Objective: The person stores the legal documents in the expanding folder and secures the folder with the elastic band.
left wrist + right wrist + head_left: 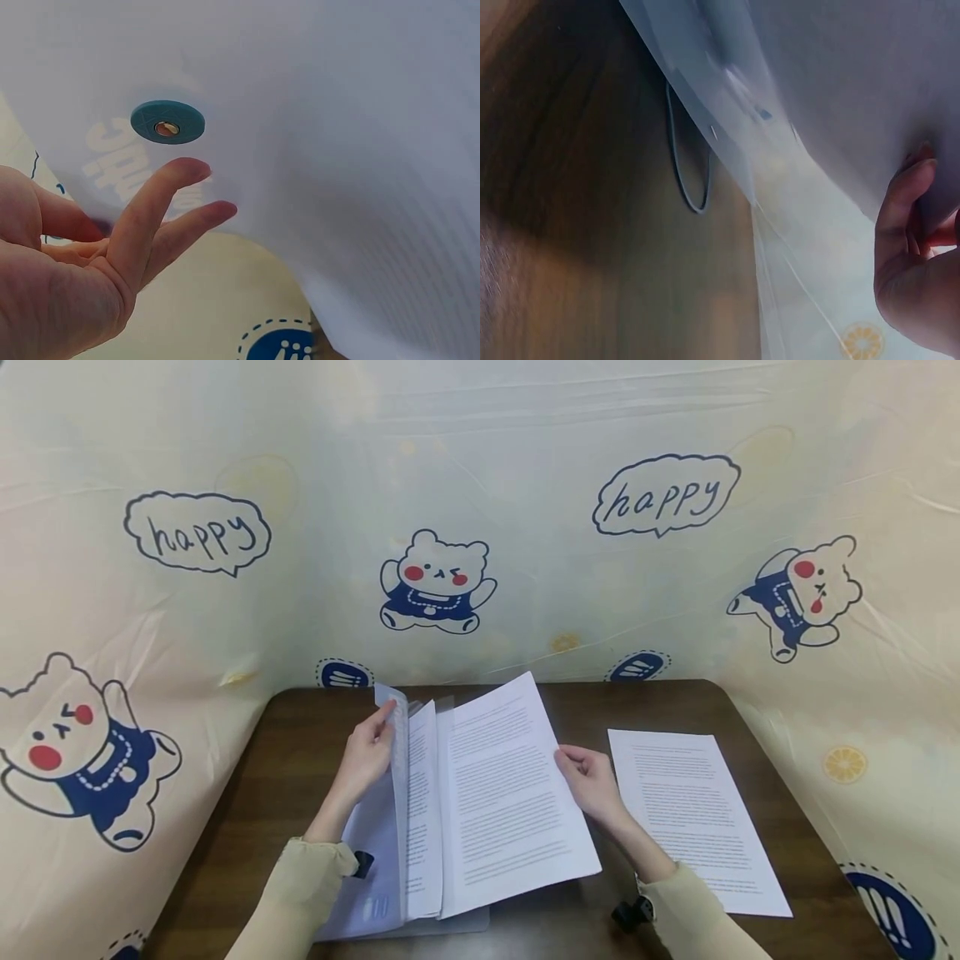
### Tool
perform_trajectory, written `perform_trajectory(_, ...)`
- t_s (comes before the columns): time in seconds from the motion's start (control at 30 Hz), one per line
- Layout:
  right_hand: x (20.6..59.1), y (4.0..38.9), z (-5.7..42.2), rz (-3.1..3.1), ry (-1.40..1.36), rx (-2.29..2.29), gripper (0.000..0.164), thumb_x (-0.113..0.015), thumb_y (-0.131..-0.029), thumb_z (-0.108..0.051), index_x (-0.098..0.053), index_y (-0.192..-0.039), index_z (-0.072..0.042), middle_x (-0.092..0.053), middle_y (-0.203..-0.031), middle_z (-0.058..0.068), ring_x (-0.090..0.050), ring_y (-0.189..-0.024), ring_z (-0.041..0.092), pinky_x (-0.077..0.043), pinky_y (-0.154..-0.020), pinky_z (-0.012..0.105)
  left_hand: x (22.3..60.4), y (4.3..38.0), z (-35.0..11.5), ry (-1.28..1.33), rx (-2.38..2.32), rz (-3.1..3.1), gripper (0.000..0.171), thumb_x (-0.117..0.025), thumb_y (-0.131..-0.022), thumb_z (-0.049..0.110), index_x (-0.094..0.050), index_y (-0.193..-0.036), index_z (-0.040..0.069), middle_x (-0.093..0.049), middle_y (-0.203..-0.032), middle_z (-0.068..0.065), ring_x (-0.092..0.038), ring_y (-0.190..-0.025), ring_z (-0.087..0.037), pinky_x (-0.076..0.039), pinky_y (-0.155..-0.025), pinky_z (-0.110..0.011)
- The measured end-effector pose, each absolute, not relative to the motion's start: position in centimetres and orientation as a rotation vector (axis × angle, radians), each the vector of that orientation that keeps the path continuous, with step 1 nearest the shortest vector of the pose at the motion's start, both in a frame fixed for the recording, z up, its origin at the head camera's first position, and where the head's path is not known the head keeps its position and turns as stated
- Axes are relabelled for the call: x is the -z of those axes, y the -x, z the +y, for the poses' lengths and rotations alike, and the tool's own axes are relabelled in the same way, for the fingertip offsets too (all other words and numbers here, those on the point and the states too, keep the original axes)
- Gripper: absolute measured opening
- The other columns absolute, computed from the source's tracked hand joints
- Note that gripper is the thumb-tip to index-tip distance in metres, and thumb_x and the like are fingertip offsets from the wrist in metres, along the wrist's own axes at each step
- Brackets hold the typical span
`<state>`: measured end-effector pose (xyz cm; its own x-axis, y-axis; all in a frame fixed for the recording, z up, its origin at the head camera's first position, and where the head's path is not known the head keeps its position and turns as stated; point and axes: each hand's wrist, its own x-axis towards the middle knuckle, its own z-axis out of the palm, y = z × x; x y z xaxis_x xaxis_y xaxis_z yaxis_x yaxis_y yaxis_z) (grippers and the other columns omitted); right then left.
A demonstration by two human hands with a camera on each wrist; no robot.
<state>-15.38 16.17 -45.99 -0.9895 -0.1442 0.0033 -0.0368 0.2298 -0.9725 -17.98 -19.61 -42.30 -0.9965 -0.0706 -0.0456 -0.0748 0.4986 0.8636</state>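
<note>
A pale blue file folder [371, 860] stands open on the table, its front cover raised at the left. My left hand [367, 752] pinches that cover near its top edge. In the left wrist view, two fingers [139, 217] stretch beside a teal round button [154, 114] on the cover. With thumb and fingers my right hand [588, 777] grips the right edge of printed paper [510, 793], which is lifted at a tilt over the folder. More printed pages [423, 827] stand between the cover and this paper.
Another printed sheet [697, 827] lies flat at the right of the brown wooden table [300, 752]. A thin dark cord loop [673, 142] hangs from the folder in the right wrist view. Patterned cloth [540, 585] rises behind the table and along its sides.
</note>
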Motion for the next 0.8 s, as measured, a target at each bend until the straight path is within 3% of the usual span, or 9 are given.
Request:
perform_trajectory(0.17, 46.4, 14.9, 15.1, 2.398, 0.191, 1.919, 0.036, -0.055, -0.115, -0.010, -0.066, -0.139, 0.014, -0.079, -0.118, 0.034, -0.084, -0.086, 0.030, -0.064, -0.068, 0.022, 42.3, 18.0, -19.4, 0.134, -1.562, 2.717, 0.054, -0.040, -0.115, 0.011, -0.039, -0.169, 0.004, -0.063, -0.140, -0.034, -0.054, -0.066, -0.013, -0.048, -0.056, -0.023)
perform_trajectory(0.53, 46.2, 14.9, 14.3, 2.458, 0.198, 1.954, 0.032, -0.057, -0.113, -0.007, -0.070, -0.133, 0.014, -0.080, -0.113, 0.032, -0.084, -0.083, 0.031, -0.063, -0.065, 0.022, 41.9, 17.7, -19.3, 0.115, -1.566, 2.690, 0.055, -0.039, -0.115, 0.010, -0.038, -0.170, 0.004, -0.057, -0.154, -0.036, -0.048, -0.058, -0.010, -0.050, -0.057, -0.023)
perform_trajectory(0.8, 46.2, 14.6, 13.7, 2.435, 0.178, 1.971, 0.032, -0.057, -0.113, -0.007, -0.071, -0.134, 0.013, -0.080, -0.114, 0.032, -0.084, -0.086, 0.035, -0.063, -0.065, 0.021, 42.0, 17.5, -19.2, 0.112, -1.575, 2.710, 0.055, -0.041, -0.114, 0.008, -0.040, -0.169, 0.002, -0.062, -0.144, -0.036, -0.051, -0.060, -0.010, -0.049, -0.055, -0.024)
